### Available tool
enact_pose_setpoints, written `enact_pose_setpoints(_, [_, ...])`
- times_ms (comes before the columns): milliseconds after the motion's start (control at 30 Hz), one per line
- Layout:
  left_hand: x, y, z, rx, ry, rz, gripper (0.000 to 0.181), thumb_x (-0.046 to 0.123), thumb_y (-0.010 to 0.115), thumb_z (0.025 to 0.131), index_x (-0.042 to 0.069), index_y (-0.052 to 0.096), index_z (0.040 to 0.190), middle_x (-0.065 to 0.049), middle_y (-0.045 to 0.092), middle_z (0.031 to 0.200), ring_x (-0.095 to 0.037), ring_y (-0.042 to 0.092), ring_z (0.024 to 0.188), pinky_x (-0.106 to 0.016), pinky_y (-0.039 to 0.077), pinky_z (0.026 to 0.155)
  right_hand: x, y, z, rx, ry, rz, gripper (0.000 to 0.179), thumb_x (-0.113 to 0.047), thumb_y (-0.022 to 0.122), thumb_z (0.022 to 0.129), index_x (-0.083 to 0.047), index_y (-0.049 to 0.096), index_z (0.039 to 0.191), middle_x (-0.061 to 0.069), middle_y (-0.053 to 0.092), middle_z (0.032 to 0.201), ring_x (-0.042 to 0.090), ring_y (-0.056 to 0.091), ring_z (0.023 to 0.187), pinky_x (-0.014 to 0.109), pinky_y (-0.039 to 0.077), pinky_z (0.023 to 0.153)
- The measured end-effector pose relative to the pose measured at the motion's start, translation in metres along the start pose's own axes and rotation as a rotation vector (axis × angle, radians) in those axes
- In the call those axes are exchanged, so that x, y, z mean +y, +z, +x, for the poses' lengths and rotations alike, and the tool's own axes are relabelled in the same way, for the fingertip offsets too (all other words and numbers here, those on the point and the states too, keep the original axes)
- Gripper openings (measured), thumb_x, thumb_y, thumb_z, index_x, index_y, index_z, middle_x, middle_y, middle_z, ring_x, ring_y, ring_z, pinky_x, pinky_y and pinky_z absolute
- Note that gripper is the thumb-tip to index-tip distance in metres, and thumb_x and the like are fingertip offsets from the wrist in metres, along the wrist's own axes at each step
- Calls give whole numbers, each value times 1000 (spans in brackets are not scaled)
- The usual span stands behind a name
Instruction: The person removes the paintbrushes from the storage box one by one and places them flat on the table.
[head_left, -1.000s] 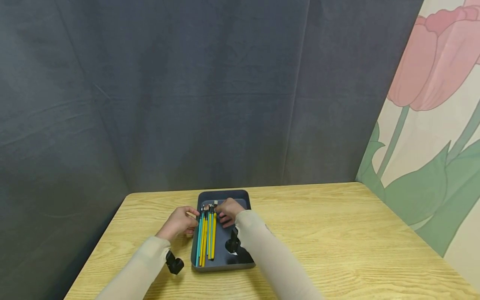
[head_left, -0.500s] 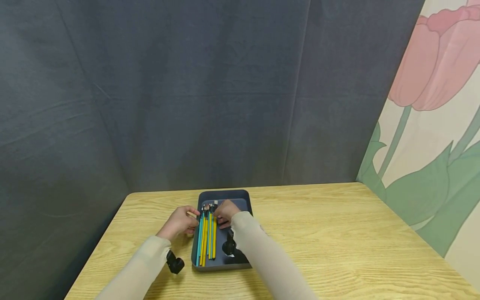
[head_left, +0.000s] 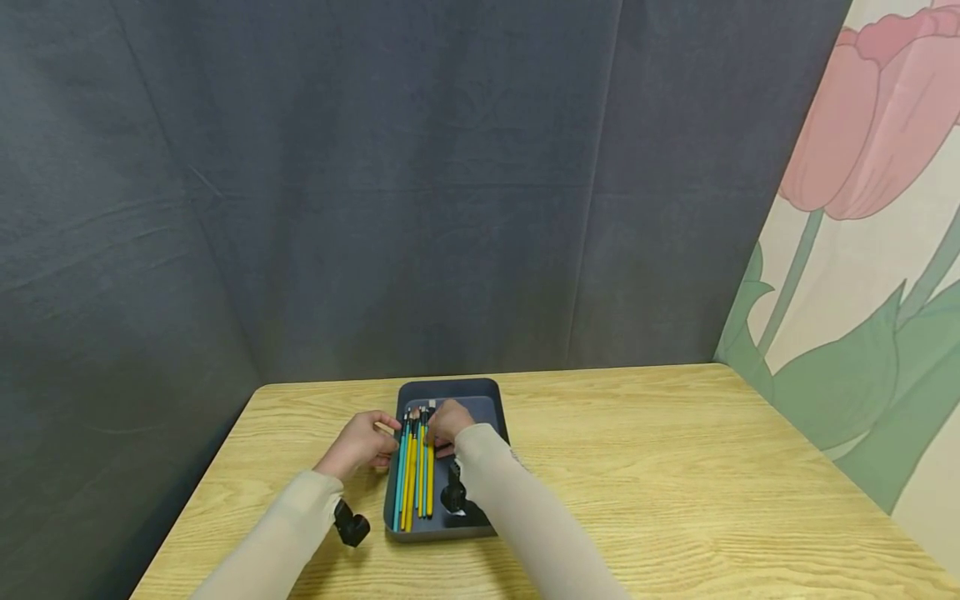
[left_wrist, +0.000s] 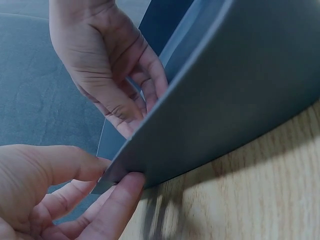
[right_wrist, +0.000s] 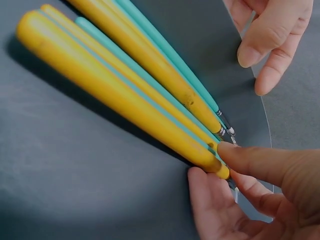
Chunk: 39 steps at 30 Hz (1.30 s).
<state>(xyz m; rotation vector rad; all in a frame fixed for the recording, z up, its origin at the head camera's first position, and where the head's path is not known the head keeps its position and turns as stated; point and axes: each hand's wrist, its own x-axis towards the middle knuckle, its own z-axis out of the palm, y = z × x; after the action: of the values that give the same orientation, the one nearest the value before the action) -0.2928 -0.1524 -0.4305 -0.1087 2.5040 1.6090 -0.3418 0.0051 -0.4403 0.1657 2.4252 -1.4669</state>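
Observation:
A dark grey tray [head_left: 431, 536] holds several paintbrushes [head_left: 408, 487] with yellow and teal handles, lying side by side along its left wall, bristles at the far end. My left hand [head_left: 362, 443] pinches the tray's left wall [left_wrist: 225, 95], its thumb at the rim and fingers against the outside. My right hand [head_left: 450, 423] is inside the tray at the rightmost brushes. In the right wrist view its thumb lies over the narrow end of the thick yellow paintbrush [right_wrist: 115, 90], with fingers against its other side. The bristles are mostly hidden there.
The tray rests on a light wood-grain table [head_left: 637, 467]. Behind stands a dark grey cloth partition [head_left: 450, 192]. To the right is a wall with a painted tulip [head_left: 832, 125]. Black wrist cameras [head_left: 350, 523] hang from both sleeves.
The right hand has moved slightly left to the rightmost brushes, and its fingers have come together at them. My left hand has stayed at the tray's wall.

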Motion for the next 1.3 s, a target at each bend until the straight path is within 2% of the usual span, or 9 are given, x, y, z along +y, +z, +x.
enact_pose_setpoints(433, [3, 0, -3, 6, -3, 19, 34, -8, 60, 81, -5, 58, 114, -17, 67, 91, -16, 61, 68, -35, 56, 61, -3, 0, -5, -11, -5, 9, 27, 17, 67, 73, 3, 65, 96, 9, 52, 66, 20, 53, 58, 41, 59, 63])
enact_pose_setpoints(833, [2, 1, -3, -1, -16, 23, 35, -7, 61, 81, -4, 58, 116, -14, 65, 88, -17, 59, 68, -34, 56, 61, -2, -1, -6, -6, 22, -6, 22, 14, 67, 75, -2, 66, 90, 8, 53, 69, 18, 51, 58, 37, 58, 59])
enact_pose_setpoints(1067, [1, 0, -2, -6, -23, 13, 36, -6, 62, 81, -4, 57, 117, -12, 64, 87, -17, 59, 69, -32, 55, 61, 1, -9, -7, -39, -2, 43, 24, 13, 67, 73, 1, 66, 94, 8, 55, 72, 20, 52, 60, 39, 58, 60])
enact_pose_setpoints(1300, [2, 0, -1, 7, -18, 5, 34, -8, 61, 80, -3, 58, 114, -11, 64, 81, -16, 58, 65, -31, 54, 58, 0, -23, -6, -74, 33, 72, 26, 8, 68, 79, 1, 65, 104, 5, 55, 73, 17, 54, 62, 37, 59, 69])
